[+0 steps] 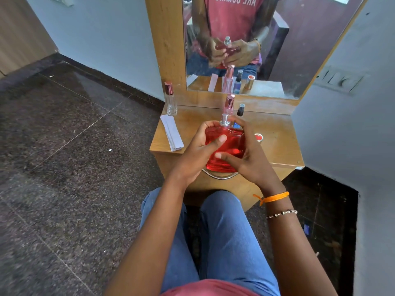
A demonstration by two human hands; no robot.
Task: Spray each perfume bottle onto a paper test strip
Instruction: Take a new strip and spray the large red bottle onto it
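1. Both hands, left hand (pixel 198 154) and right hand (pixel 245 159), curled their fingers around the red bottle (pixel 228 144), upright above the tabletop (pixel 275 133).
2. Paper strips (pixel 172 133) lay at nine o'clock, nearer the left hand.

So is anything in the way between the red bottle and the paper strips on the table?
Nothing visible. The red bottle, uncapped, is held in both hands above the table's near edge; the paper strips lie to its left at the table's left edge, with only bare wood between.
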